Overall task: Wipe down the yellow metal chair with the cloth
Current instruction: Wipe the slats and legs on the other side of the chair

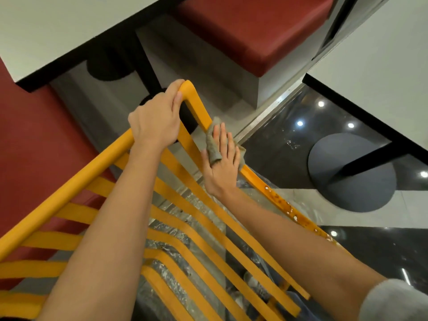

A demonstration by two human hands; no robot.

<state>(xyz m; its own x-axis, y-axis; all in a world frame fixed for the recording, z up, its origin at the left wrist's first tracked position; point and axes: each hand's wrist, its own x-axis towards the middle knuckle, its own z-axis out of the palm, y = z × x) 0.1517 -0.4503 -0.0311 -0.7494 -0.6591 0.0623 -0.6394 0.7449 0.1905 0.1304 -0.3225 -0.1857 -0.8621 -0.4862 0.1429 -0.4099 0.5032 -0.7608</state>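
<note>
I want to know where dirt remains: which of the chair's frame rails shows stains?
The right rail, below the right hand and cloth: it has brown spots and white flecks. The left rail looks clean.

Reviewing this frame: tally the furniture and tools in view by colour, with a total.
Yellow: 1, the chair
Red: 2, seat cushions
White: 2, tabletops
Grey: 1, the cloth
Total: 6

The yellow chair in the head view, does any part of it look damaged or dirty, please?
Yes. The yellow chair has brownish, rust-like blotches and white specks along its right frame tube, below the right hand pressing the cloth. The slats and the left tube, gripped by the left hand, look clean.
</note>
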